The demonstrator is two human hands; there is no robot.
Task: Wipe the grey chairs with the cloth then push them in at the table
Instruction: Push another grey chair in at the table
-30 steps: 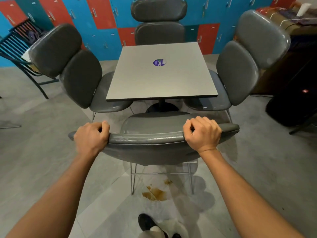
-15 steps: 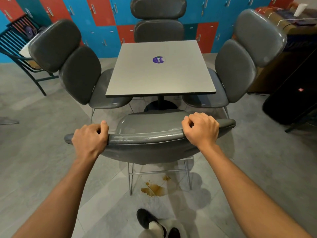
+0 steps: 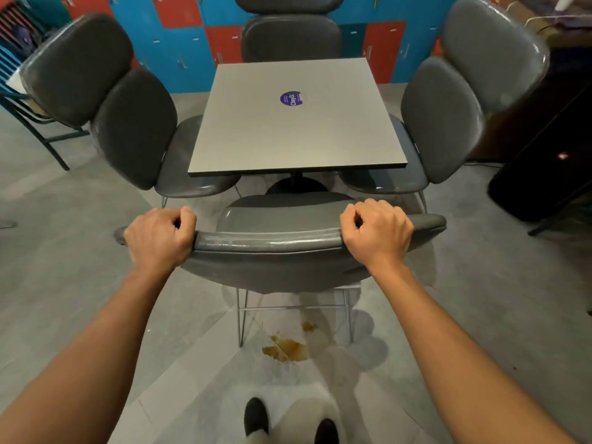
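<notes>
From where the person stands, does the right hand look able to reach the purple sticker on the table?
Probably not without letting go: the right hand grips the near chair, which stands between the person and the table; the purple sticker lies past mid-table.

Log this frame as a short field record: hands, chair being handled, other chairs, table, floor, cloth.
left hand: grips the top edge of the near chair's backrest
right hand: grips the same edge
near chair: seat not yet under the table
side chairs: seats partly under the table
far chair: behind the table
table: grey square top, purple sticker
floor: brown spill under the near chair
cloth: not in view
</notes>
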